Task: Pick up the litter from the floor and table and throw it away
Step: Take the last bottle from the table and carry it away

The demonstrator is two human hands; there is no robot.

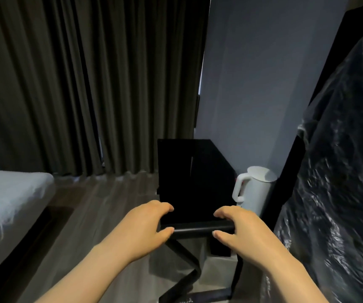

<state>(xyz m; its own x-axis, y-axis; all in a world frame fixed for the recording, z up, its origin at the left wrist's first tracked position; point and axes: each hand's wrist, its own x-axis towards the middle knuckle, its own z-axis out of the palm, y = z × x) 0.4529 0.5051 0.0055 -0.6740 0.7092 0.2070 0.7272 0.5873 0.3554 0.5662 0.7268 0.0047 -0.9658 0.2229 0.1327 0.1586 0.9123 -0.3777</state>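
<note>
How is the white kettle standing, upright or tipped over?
Upright: the white kettle stands on its base, with its lid on top and its handle running vertically.

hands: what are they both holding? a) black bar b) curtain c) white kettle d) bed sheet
a: the left hand and the right hand each curl round an end of the bar, fingers over the top and thumbs underneath.
</note>
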